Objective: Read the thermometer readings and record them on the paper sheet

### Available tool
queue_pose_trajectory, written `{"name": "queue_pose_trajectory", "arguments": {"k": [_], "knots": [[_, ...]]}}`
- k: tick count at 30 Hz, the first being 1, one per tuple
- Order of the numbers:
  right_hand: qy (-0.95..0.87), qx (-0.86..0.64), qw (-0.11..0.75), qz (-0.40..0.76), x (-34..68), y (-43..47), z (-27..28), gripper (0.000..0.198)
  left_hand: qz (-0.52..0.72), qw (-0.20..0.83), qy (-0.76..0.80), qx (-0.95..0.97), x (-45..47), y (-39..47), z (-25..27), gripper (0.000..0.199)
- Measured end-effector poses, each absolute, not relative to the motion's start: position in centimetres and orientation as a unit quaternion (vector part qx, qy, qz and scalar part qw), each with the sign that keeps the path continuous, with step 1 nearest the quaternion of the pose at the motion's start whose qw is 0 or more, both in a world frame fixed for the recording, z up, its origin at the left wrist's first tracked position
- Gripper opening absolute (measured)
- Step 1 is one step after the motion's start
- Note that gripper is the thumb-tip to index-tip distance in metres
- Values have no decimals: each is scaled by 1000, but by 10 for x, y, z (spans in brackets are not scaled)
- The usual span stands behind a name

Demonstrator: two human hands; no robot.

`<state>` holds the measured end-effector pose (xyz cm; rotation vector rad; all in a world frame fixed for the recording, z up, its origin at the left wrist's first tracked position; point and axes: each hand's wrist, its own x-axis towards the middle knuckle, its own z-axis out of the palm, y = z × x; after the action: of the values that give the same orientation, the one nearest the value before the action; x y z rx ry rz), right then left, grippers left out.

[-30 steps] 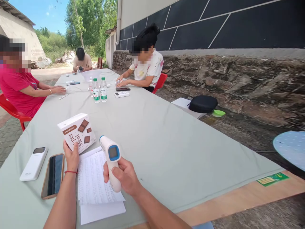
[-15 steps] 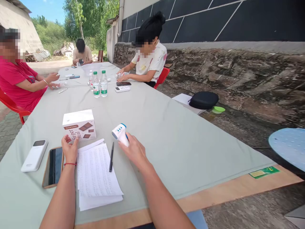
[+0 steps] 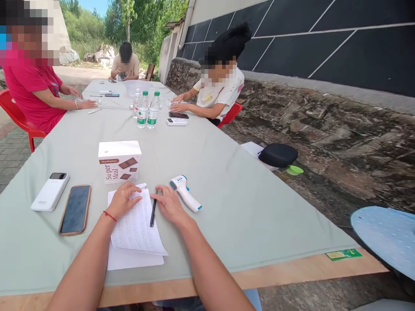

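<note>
My left hand (image 3: 126,201) lies over the upper left of the handwritten sheets of paper (image 3: 138,233), fingers curled at their top edge, thumb on the page. The top sheet bows up at its lower end, apart from the sheet below. My right hand (image 3: 170,206) is at the sheets' right edge, thumb and forefinger closed about the upper end of a black pen (image 3: 153,216). Just right of that hand, a white and blue infrared thermometer (image 3: 186,194) lies on its side. A white carton (image 3: 118,162) printed "Super Meal" stands beyond my left hand.
On the table (image 3: 259,229), a white power bank (image 3: 50,194) and a phone (image 3: 75,211) lie at left. Water bottles (image 3: 153,113) stand farther off. Other people sit at both sides and the far end. A blue round seat (image 3: 385,235) is at right.
My right hand has let go of the thermometer, now lying on the table, and moved left to the pen. My left hand has moved from beside the carton onto the sheets.
</note>
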<state>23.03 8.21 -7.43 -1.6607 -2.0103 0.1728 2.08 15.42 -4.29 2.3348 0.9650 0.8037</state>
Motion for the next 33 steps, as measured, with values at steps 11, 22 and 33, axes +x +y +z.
{"name": "queue_pose_trajectory", "arguments": {"k": [11,22,33], "knots": [[-679,-596,347,253,270,66,-67,12,169,215,346,898,29,145,-59,25],[-389,-606,583,377,203,84,-82,20,146,182,326,916,36,141,-60,17],[-431,-655,539,307,200,87,-92,18,94,150,334,926,38,141,-59,26]]}}
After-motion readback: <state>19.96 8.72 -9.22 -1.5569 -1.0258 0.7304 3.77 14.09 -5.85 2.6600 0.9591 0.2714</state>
